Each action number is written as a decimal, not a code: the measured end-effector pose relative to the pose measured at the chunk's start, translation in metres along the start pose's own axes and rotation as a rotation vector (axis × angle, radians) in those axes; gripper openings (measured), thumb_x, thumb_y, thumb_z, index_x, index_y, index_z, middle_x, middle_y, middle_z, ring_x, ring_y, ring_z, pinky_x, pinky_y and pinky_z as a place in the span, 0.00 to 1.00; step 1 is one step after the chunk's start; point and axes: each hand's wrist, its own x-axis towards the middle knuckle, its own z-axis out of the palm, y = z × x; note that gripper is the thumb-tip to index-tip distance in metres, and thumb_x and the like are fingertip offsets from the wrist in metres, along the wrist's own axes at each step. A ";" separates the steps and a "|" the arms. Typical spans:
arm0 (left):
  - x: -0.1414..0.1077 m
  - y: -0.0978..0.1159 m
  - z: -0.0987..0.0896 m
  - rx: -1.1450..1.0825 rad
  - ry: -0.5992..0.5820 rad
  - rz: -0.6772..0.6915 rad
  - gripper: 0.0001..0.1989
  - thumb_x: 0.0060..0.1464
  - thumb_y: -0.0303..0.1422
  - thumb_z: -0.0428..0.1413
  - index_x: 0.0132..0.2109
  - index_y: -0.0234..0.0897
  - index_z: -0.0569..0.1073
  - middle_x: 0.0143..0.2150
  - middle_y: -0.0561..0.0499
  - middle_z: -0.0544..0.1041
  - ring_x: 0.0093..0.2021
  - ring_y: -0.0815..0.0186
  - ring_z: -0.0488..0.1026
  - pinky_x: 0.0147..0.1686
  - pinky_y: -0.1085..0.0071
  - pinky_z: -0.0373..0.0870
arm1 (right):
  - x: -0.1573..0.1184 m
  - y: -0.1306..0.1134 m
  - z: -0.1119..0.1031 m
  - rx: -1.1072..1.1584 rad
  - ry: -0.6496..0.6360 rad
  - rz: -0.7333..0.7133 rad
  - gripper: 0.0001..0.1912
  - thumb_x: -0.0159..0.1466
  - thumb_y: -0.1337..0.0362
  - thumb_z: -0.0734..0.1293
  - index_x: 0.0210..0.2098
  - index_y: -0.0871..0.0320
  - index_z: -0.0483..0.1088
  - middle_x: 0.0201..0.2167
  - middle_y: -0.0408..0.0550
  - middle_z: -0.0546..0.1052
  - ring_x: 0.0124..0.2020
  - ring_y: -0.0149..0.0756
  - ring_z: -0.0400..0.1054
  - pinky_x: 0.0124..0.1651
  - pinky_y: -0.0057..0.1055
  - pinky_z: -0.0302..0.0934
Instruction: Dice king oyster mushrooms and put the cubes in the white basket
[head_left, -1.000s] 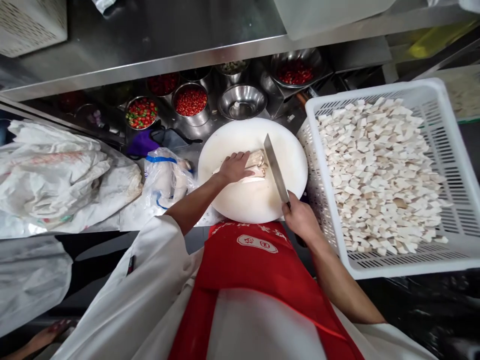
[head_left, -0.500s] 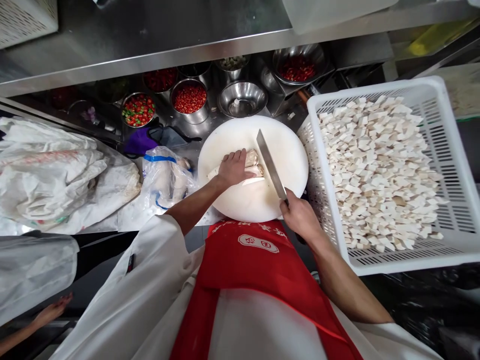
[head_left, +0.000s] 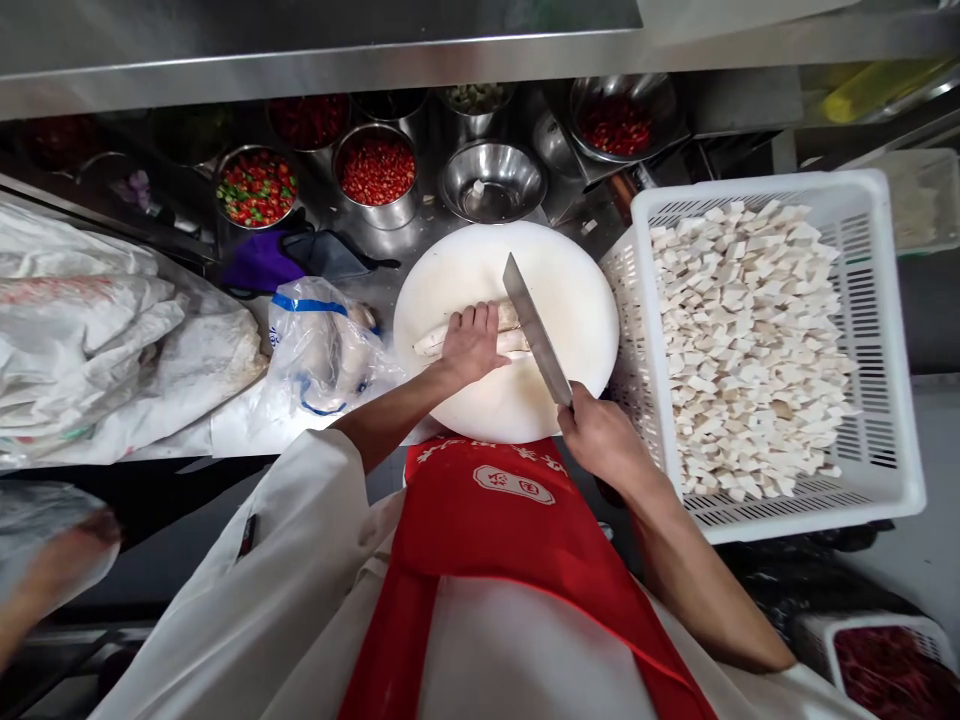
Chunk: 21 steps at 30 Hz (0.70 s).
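Observation:
My left hand lies across pale king oyster mushroom pieces on a round white cutting board, its fingers bent over them and pressing them down. Their right ends stick out past my fingers. A cleaver is in my right hand, which is wrapped around the handle. The blade slants up and to the left over the board, right beside the mushrooms' right ends; whether it touches them I cannot tell.
Right of the board stands a white slotted basket heaped with cut mushroom chunks. Behind are a steel bowl and metal pots of chopped chillies. A plastic bag lies at left. A co-worker's blurred hand shows lower left.
The cleaver's blade has come closer to the mushrooms' right ends. My left hand still presses on them. The camera view has shifted a little, and the co-worker's hand at the left has moved.

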 end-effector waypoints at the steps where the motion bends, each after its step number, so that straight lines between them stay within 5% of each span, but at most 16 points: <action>1: 0.000 0.000 0.001 -0.006 0.002 -0.003 0.50 0.56 0.54 0.59 0.72 0.26 0.50 0.65 0.33 0.63 0.61 0.45 0.61 0.61 0.53 0.58 | 0.008 -0.001 0.002 -0.011 -0.014 0.005 0.18 0.69 0.65 0.55 0.54 0.64 0.67 0.33 0.59 0.81 0.35 0.50 0.77 0.36 0.35 0.60; 6: 0.000 -0.001 0.003 -0.091 0.029 0.005 0.50 0.54 0.52 0.62 0.72 0.28 0.51 0.66 0.32 0.62 0.61 0.44 0.61 0.62 0.52 0.58 | 0.038 0.002 0.023 0.044 0.079 -0.015 0.21 0.69 0.64 0.55 0.58 0.66 0.65 0.39 0.61 0.81 0.41 0.51 0.76 0.43 0.37 0.62; 11: -0.001 -0.019 -0.003 -0.279 0.094 0.070 0.36 0.57 0.42 0.61 0.67 0.31 0.60 0.67 0.36 0.62 0.63 0.49 0.61 0.63 0.56 0.59 | 0.015 0.011 0.022 0.104 0.219 -0.053 0.21 0.70 0.60 0.53 0.53 0.64 0.69 0.35 0.59 0.81 0.37 0.50 0.76 0.38 0.36 0.61; 15: 0.008 -0.039 -0.008 -0.347 0.086 0.300 0.17 0.60 0.35 0.59 0.55 0.41 0.72 0.61 0.44 0.69 0.62 0.54 0.62 0.61 0.58 0.62 | -0.010 0.008 0.010 0.107 0.162 -0.079 0.21 0.70 0.58 0.54 0.52 0.63 0.69 0.32 0.57 0.81 0.34 0.48 0.76 0.35 0.34 0.59; 21: 0.025 -0.048 -0.006 -0.336 0.069 0.485 0.13 0.61 0.30 0.54 0.52 0.43 0.76 0.57 0.46 0.70 0.59 0.54 0.62 0.57 0.58 0.64 | 0.010 -0.007 0.009 0.031 0.025 -0.023 0.18 0.69 0.63 0.55 0.51 0.63 0.69 0.32 0.58 0.81 0.35 0.49 0.76 0.35 0.35 0.59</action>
